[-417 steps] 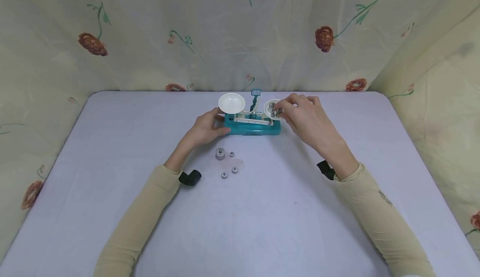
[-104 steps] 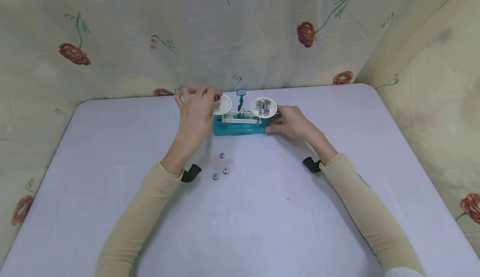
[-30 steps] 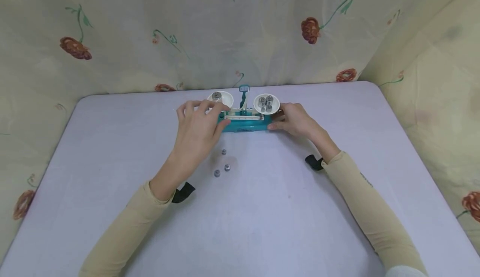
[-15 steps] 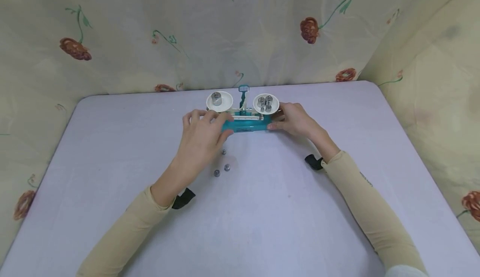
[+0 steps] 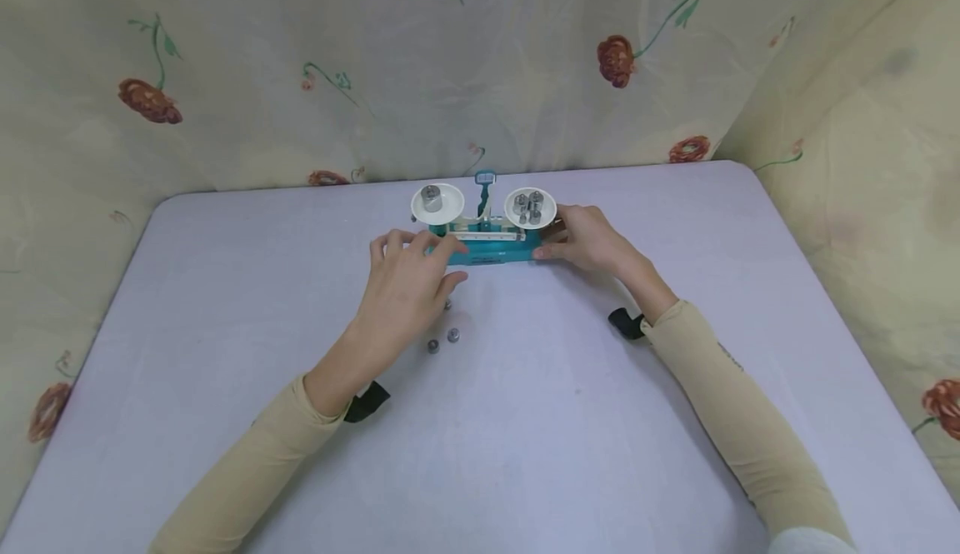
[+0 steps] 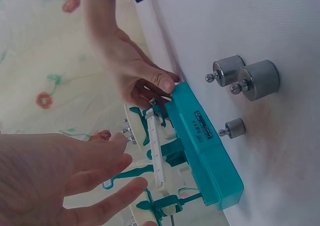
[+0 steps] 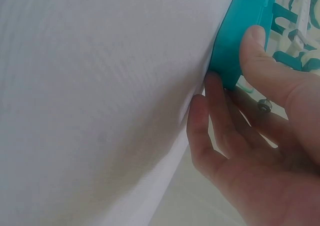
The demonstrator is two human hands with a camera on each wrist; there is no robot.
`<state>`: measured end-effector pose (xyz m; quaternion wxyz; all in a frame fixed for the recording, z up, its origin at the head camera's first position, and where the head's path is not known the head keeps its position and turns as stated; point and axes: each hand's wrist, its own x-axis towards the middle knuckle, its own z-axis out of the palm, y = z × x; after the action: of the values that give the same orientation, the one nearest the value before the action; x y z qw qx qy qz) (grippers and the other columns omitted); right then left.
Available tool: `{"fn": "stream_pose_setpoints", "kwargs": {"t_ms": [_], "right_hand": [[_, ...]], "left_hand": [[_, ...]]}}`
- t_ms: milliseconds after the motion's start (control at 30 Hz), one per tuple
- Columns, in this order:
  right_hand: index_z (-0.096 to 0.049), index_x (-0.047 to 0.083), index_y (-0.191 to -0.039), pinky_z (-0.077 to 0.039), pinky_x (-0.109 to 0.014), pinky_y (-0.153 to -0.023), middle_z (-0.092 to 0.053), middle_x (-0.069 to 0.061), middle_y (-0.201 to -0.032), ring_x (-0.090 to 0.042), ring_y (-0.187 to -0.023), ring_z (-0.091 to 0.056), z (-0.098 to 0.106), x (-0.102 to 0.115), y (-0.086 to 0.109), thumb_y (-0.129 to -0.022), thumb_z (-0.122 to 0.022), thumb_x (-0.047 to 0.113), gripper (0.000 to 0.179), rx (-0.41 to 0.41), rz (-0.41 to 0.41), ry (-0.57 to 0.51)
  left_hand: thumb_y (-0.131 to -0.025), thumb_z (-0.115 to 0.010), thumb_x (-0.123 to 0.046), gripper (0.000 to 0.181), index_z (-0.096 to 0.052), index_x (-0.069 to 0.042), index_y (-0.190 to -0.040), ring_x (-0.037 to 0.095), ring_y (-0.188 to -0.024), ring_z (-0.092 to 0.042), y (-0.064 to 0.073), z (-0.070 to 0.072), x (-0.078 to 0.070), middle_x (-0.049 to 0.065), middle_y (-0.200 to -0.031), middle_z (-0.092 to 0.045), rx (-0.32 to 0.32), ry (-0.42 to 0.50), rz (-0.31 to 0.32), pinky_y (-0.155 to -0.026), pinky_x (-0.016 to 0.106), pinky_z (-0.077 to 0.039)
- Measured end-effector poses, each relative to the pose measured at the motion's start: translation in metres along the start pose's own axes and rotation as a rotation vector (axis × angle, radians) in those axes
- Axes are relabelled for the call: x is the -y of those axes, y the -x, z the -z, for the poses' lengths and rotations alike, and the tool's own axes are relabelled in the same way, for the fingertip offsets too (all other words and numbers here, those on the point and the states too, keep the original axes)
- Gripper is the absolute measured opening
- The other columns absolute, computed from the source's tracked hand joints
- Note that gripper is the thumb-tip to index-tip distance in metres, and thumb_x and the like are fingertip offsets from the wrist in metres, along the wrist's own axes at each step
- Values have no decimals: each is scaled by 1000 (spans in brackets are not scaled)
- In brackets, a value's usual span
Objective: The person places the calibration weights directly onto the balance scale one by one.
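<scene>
A teal and white balance scale (image 5: 491, 252) stands near the back edge of the table. One large metal weight (image 5: 431, 197) sits in its left pan (image 5: 453, 203); several smaller weights (image 5: 536, 201) are grouped in the right pan (image 5: 513, 217). My right hand (image 5: 590, 239) holds the right end of the base, thumb on the front face and fingers around the end, as the right wrist view shows. Before the left end hovers my left hand (image 5: 402, 287), fingers spread and loosely bent, holding nothing. In the left wrist view it looks apart from the balance scale (image 6: 202, 136).
Three small weights stand on the table in front of the scale: one weight (image 5: 453, 335), another weight (image 5: 432, 346), and a smallest weight (image 6: 235, 128) partly behind the left hand in the head view. A flowered cloth (image 5: 262, 146) hangs behind the table (image 5: 600, 454).
The large weight went from the table into the left pan, placed by the left hand, which then drew back toward the front. The right hand moved earlier from its pan to the base.
</scene>
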<state>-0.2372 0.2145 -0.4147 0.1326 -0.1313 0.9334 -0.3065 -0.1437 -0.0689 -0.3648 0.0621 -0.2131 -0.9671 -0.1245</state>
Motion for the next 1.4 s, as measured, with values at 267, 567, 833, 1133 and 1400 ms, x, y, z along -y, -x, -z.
{"fn": "stream_pose_setpoints", "kwargs": {"t_ms": [267, 567, 833, 1133, 1400], "right_hand": [[-58, -2, -146, -49, -56, -118, -71, -25, -139, -41, -133, -68, -1, 0, 1, -96, -84, 20, 60, -6, -1, 1], [-57, -2, -147, -49, -56, -118, -71, -25, -139, -41, -133, -67, -1, 1, 2, -96, -83, 19, 61, 2, -9, 0], [-57, -2, -147, -50, -56, -117, -71, -25, -139, -41, -133, -68, -1, 1, 1, -96, -83, 19, 60, 0, -2, -1], [-58, -3, -145, -49, -56, -118, -71, -25, -138, -41, -133, -68, 0, 3, 1, -96, -83, 19, 59, -2, -4, -2], [-57, -2, -146, -48, -56, -119, -71, -25, -139, -41, -134, -67, 0, 3, 2, -96, -84, 19, 61, -1, -7, 1]], "left_hand": [[-102, -76, -30, 31, -75, -16, -130, 50, -131, -61, 1, -7, 2, 16, -131, -75, 17, 8, 5, -115, 67, -41], [-101, -78, -29, 30, -76, -15, -127, 51, -128, -63, 1, -13, 5, 18, -128, -75, 8, 0, -4, -113, 68, -42], [-100, -79, -28, 30, -76, -17, -127, 53, -125, -65, -1, -16, 7, 17, -126, -77, 46, -11, 7, -112, 70, -43], [-99, -81, -25, 28, -77, -17, -125, 54, -123, -66, -1, -24, 11, 16, -126, -77, 88, -12, 16, -111, 71, -44], [-98, -82, -26, 30, -76, -18, -126, 54, -125, -63, 0, -29, 11, 16, -129, -75, 135, 0, 28, -113, 72, -41]]}}
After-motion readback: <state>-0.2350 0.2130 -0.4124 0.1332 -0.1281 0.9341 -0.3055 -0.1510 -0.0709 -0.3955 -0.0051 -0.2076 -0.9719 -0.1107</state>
